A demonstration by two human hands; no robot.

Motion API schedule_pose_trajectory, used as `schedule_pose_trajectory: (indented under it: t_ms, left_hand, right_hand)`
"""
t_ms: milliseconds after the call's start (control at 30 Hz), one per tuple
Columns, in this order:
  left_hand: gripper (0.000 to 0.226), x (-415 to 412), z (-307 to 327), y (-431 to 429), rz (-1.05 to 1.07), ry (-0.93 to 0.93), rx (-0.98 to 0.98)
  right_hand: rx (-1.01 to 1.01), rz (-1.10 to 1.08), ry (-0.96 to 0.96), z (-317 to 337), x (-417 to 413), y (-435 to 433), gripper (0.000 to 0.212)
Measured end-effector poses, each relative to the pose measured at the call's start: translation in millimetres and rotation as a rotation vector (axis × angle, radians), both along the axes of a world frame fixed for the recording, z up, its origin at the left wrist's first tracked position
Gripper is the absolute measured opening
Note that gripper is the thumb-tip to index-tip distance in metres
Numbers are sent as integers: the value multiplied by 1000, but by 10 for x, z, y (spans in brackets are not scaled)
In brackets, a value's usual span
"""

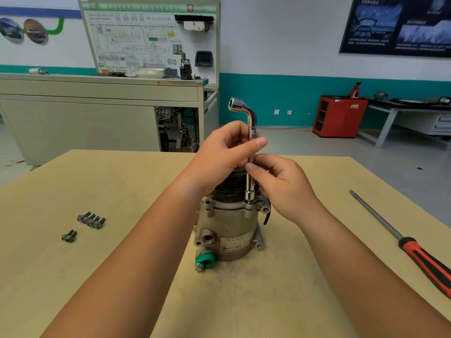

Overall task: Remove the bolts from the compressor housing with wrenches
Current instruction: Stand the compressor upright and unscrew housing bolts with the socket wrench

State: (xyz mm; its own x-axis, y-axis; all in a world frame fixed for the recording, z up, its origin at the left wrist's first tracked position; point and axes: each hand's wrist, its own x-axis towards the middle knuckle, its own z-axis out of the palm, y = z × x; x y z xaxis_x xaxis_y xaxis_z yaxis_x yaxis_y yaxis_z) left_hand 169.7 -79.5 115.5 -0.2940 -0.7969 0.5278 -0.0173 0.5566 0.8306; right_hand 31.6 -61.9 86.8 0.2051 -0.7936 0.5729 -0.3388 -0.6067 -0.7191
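Our wrench (250, 181) stands upright on a compressor housing (227, 223) bolt (248, 203); our left hand (224, 150) pinches its shaft high, our right hand (280, 186) lower, nearer the bolt.

"HV" on the wiring-diagram board (136, 37)

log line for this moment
left hand grips socket wrench | right hand pinches its shaft | lower socket at compressor flange | loose bolts on table
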Motion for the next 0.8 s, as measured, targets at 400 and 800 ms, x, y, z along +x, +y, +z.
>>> schedule_pose_trajectory:
  t_ms: [400, 800]
  left_hand:
    - [78, -1315, -633, 688, 51, -350, -209]
    - [66, -2483, -1364, 981, -397, -139, 579]
  right_hand:
    - [237, -410, -154, -178, -1108, 171, 40]
    - [762, -845, 1112, -1050, -2314, -153, 38]
